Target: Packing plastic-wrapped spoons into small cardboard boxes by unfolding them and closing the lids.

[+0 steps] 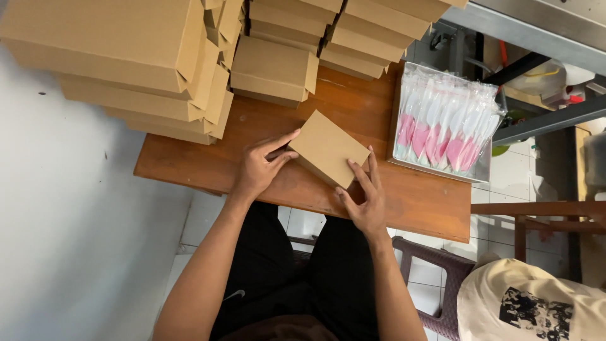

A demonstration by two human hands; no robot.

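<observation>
A small brown cardboard box (pixel 328 148) lies closed on the wooden table (pixel 416 202), turned at an angle. My left hand (pixel 257 169) touches its left end with fingers and thumb. My right hand (pixel 365 199) presses its near right side, fingers spread along the edge. Both hands hold the box between them.
Stacks of the same brown boxes (pixel 136 69) fill the far left and back of the table, more boxes (pixel 274 69) just behind the held one. A metal tray (pixel 483 170) with a clear bag of pink and white plastic spoons (pixel 442 123) sits at the right. A plastic chair (pixel 435 265) stands below.
</observation>
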